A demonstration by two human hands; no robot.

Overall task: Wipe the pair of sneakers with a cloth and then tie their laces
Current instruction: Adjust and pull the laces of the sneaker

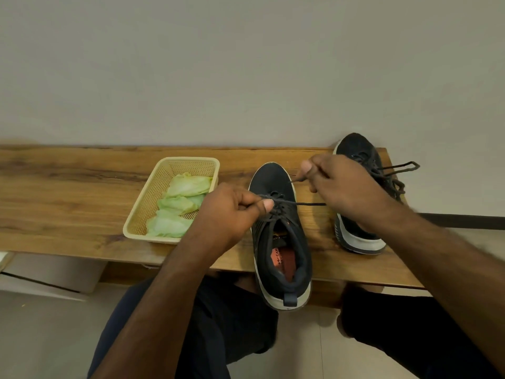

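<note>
Near sneaker (281, 236) ran lengthwise between the hands — left hand (229, 212) and right hand (338, 184) each pinched a lace end (311, 204), pulled apart crosswise.

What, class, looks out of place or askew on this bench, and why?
The near sneaker juts heel-first past the front edge of the wooden bench, partly unsupported. The far sneaker sits at the bench's right end, tipped on its side, sole showing. The green cloths lie crumpled in the basket.

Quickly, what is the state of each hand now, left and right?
Left hand: closed, pinching the lace at the knot of the near sneaker.
Right hand: closed, pinching the other end of that lace.
</note>
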